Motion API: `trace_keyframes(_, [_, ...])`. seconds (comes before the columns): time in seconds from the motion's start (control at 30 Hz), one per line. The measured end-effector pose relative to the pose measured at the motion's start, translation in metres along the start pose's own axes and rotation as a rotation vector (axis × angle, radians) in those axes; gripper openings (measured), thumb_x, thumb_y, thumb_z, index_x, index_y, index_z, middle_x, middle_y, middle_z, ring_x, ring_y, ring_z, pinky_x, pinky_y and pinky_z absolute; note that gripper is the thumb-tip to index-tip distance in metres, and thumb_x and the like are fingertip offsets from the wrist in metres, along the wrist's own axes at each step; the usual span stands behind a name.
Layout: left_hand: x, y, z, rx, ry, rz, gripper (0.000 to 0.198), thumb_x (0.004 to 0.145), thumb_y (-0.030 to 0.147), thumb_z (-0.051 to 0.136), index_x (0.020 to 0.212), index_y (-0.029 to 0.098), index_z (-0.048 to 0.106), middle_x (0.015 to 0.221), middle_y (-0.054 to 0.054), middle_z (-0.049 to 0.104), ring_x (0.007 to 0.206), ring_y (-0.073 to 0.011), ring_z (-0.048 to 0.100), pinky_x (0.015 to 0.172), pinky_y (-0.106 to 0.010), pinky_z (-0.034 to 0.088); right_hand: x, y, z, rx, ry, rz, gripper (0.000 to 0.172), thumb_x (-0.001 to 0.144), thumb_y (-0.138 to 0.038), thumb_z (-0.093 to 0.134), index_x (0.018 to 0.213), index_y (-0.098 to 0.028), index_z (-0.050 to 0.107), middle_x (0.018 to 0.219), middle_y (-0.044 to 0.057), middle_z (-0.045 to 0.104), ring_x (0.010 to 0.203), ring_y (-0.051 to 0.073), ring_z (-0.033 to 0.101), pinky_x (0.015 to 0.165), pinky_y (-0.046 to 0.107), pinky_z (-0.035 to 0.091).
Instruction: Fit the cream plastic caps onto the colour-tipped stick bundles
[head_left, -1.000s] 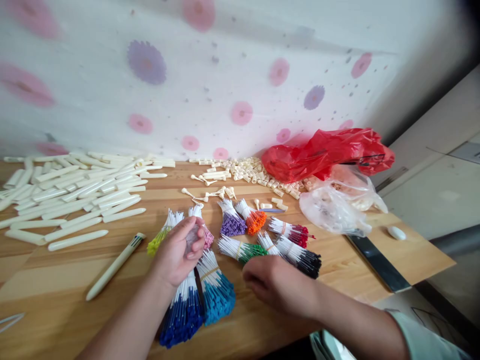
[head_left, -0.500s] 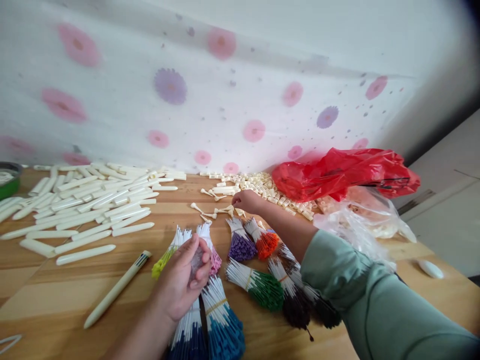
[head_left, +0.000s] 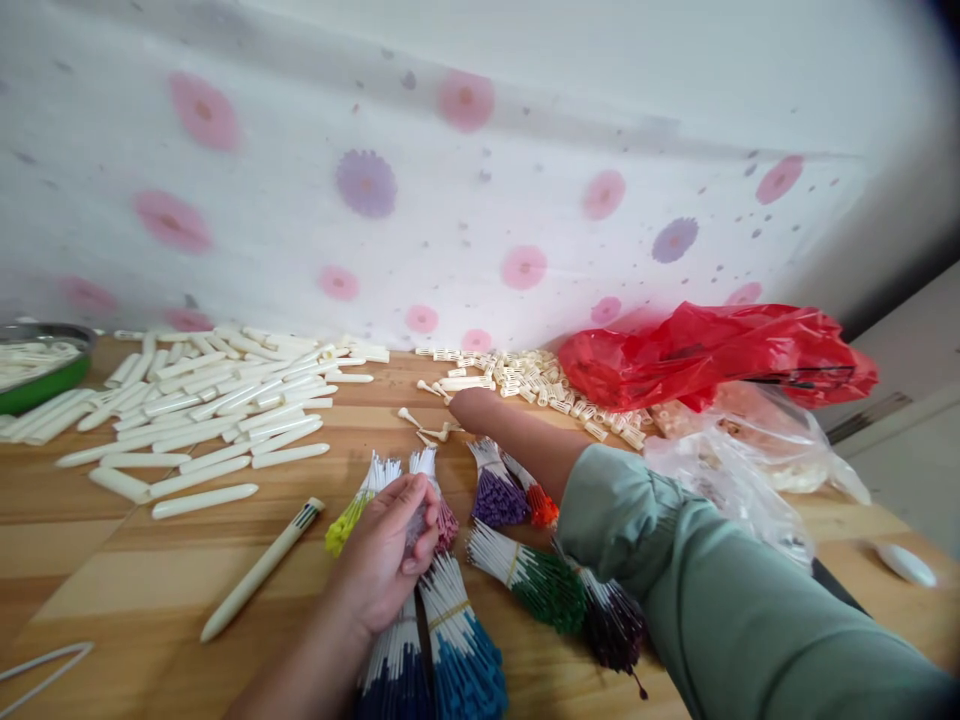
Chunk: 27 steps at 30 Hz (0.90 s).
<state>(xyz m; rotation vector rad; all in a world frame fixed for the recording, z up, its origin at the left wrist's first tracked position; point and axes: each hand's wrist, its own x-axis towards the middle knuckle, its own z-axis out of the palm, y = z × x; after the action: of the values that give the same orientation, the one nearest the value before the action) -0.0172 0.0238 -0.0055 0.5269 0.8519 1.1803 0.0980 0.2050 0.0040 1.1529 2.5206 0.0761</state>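
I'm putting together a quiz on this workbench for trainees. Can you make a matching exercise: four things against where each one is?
Things:
1. red bag
2. green bowl
3. assembled pen
4. right hand

Places:
A. far left edge of the table
B. by the small cream parts
C. right end, near the wall
D. lying alone, left of the left hand

Pairs: 1-C, 2-A, 3-D, 4-B

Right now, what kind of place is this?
Probably a small home workshop for putting pens together: a wooden table holds a heap of white pen barrels, bundles of coloured refills and small cream parts.
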Motion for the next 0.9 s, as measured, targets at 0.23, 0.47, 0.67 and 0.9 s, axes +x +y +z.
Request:
trace_keyframes(0.23, [0.001, -0.001, 0.0, 0.022, -0.005, 0.015, 0.032, 0.069, 0.04, 0.07, 0.066, 0.016, 0.05, 0.055, 0.005, 0.049, 0.034, -0.0006, 0.036, 0.03, -0.009, 0.017, -0.028, -0.006, -0.017, -0.04, 0.136, -0.02, 0.023, 0.09, -0.025, 0.052, 0.107, -0.011, 0.058, 0.106, 0.01, 0.059, 0.092, 0.019, 0.059, 0.076, 0.036, 0.05])
trace_keyframes(0.47, [0.001, -0.006, -0.001, 0.056, -0.021, 0.084, 0.035, 0.072, 0.048, 0.065, 0.069, 0.016, 0.051, 0.055, 0.005, 0.051, 0.034, -0.0009, 0.034, 0.031, -0.01, 0.015, -0.105, -0.049, -0.037, -0.01, 0.46, -0.264, 0.021, 0.091, -0.021, 0.043, 0.085, -0.014, 0.061, 0.092, 0.009, 0.057, 0.083, 0.018, 0.051, 0.067, 0.027, 0.04])
trace_keyframes(0.67, [-0.002, -0.011, 0.004, 0.168, -0.047, 0.073, 0.037, 0.072, 0.049, 0.065, 0.065, 0.016, 0.049, 0.051, 0.004, 0.05, 0.032, -0.0023, 0.035, 0.031, -0.012, 0.013, -0.14, -0.067, -0.019, 0.165, 0.59, -0.251, 0.018, 0.087, -0.016, 0.048, 0.072, -0.013, 0.06, 0.077, 0.007, 0.055, 0.071, 0.016, 0.048, 0.062, 0.027, 0.039])
trace_keyframes(0.9, [-0.006, -0.008, 0.004, 0.225, -0.157, 0.028, 0.031, 0.078, 0.043, 0.06, 0.066, 0.015, 0.051, 0.054, 0.003, 0.05, 0.033, -0.002, 0.036, 0.033, -0.014, 0.013, -0.177, -0.047, 0.004, 1.027, 0.913, -0.191, 0.017, 0.082, -0.019, 0.06, 0.099, -0.017, 0.057, 0.08, 0.002, 0.06, 0.068, 0.011, 0.056, 0.063, 0.023, 0.048])
